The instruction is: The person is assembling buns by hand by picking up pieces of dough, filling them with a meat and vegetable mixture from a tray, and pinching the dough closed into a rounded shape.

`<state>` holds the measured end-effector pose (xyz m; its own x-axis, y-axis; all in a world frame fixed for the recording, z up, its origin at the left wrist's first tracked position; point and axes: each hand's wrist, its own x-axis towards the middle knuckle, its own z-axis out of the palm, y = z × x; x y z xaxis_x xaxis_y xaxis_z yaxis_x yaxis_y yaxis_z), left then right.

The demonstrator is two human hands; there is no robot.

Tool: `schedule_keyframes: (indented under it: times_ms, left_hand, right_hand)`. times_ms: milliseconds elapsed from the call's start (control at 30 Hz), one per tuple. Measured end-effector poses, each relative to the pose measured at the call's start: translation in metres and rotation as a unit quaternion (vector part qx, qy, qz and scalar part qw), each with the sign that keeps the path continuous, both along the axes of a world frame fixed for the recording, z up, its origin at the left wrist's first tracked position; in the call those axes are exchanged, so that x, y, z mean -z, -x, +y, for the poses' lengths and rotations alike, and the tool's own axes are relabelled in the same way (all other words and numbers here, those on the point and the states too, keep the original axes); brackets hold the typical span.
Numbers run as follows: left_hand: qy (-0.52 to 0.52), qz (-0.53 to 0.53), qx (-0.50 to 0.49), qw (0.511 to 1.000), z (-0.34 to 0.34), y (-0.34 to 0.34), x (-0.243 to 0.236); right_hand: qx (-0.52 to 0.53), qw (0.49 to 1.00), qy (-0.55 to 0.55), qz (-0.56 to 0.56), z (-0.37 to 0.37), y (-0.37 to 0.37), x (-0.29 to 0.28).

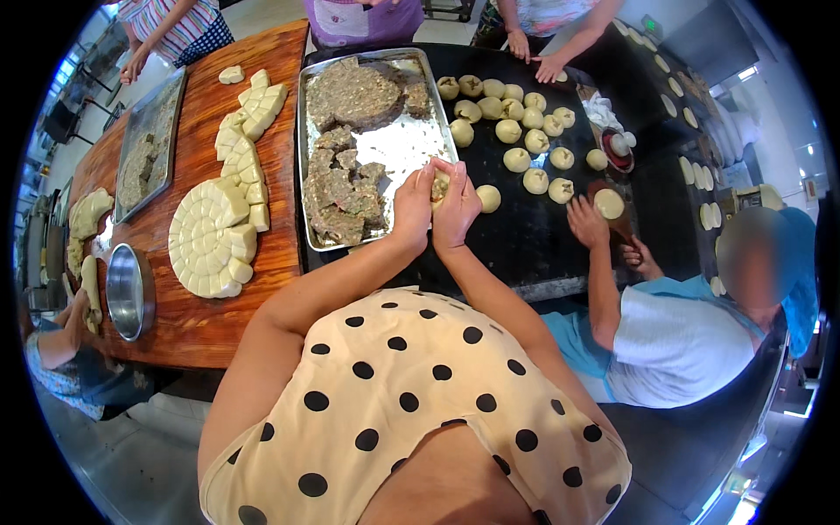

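Note:
Above the right edge of a metal tray (311, 247), my left hand (415, 206) and my right hand (456, 212) are cupped together around a piece of dough (439, 187) with filling showing at its top. Both hands' fingers are curled against it, and they hide most of it. In the tray lies crumbly brownish filling (343, 194), with a larger mound (359, 92) at the far end. Right beside my right hand, a round dough ball (488, 199) sits on the black tabletop (507, 245). Several more filled dough balls (507, 131) stand farther off, some with filling showing on top.
On the wooden table (289, 262) at left lie cut dough pieces (210, 236), a steel bowl (129, 291) and another filling tray (149, 171). A co-worker (691, 341) at right handles a flat dough round (609, 204). Other people stand along the far side. A small red-rimmed dish (619, 162) stands at right.

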<state>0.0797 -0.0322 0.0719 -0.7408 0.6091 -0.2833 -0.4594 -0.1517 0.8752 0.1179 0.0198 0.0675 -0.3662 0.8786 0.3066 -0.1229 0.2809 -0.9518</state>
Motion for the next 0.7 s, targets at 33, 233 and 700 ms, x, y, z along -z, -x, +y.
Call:
schedule_keyframes:
  times_ms: [33, 233, 700]
  left_hand:
    - [0.000, 0.018, -0.007, 1.000, -0.001, -0.001, -0.007]
    - [0.046, -0.032, 0.171, 0.984, -0.015, 0.052, -0.023]
    - [-0.017, -0.039, 0.317, 0.947, -0.034, 0.023, -0.034]
  right_hand:
    - [-0.019, 1.000, 0.007, 0.012, 0.000, 0.003, 0.003]
    - [-0.230, 0.964, -0.111, -0.072, 0.013, -0.021, -0.022]
    - [-0.333, 0.931, -0.086, -0.124, 0.027, -0.058, -0.033]
